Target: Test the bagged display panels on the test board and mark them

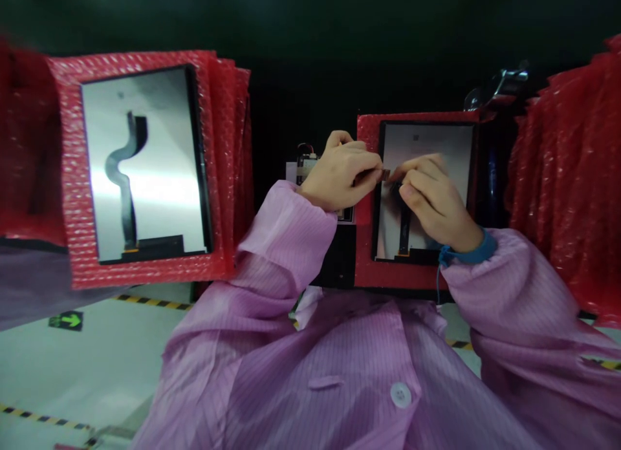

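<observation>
My left hand (339,172) and my right hand (431,194) meet over a display panel (451,143) that lies on red bubble wrap (365,243). Both hands pinch the small brown end of the panel's flex cable (386,174); the cable's black strip (403,233) runs down to the panel's lower edge. Fingers of both hands are closed. A blue wrist strap (473,251) circles my right wrist. I wear pink striped sleeves.
At left a second display panel (145,165) with a wavy black flex cable rests on a stack of red bubble wrap (228,146). More red bubble wrap (563,191) piles up at right. A small device (305,162) sits behind my left hand. Floor with yellow-black tape (150,301) lies below.
</observation>
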Motion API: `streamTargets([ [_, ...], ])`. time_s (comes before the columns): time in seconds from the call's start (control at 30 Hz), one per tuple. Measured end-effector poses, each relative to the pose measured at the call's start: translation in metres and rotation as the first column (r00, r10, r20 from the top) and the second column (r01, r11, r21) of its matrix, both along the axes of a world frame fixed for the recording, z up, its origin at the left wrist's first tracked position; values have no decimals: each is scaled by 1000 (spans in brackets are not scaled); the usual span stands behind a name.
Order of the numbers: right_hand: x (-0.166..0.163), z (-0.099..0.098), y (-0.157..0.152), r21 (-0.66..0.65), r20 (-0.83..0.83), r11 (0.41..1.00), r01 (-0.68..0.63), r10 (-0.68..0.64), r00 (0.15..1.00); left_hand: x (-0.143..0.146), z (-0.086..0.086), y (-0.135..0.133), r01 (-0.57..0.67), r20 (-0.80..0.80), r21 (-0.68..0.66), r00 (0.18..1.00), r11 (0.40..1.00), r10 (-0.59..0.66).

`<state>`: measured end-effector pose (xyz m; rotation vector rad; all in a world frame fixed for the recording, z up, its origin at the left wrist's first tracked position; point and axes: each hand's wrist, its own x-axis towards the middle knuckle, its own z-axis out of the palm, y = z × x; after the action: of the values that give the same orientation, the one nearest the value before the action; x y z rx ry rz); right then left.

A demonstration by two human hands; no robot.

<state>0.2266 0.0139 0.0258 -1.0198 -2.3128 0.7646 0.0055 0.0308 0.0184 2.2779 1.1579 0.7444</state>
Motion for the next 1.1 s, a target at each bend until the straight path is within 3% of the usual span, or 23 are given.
streamTargets([
  [0.1,-1,-4,3,64,82,998,-12,7,997,0,0,-1,64,-70,32,996,997,-62],
  [0.2,-2,-9,5,102,44,995,-7,3,999,1,-1,-3,55,-95,71,994,996,-48],
  [0.87,-3,-16,6,48,76,999,-15,11,997,2,-3,-4,70,-98,74,993,995,-63],
  [1.1,-2,-17,8,24,62,999,-23,21,998,2,-1,-6,55,-77,20,996,998,-53],
])
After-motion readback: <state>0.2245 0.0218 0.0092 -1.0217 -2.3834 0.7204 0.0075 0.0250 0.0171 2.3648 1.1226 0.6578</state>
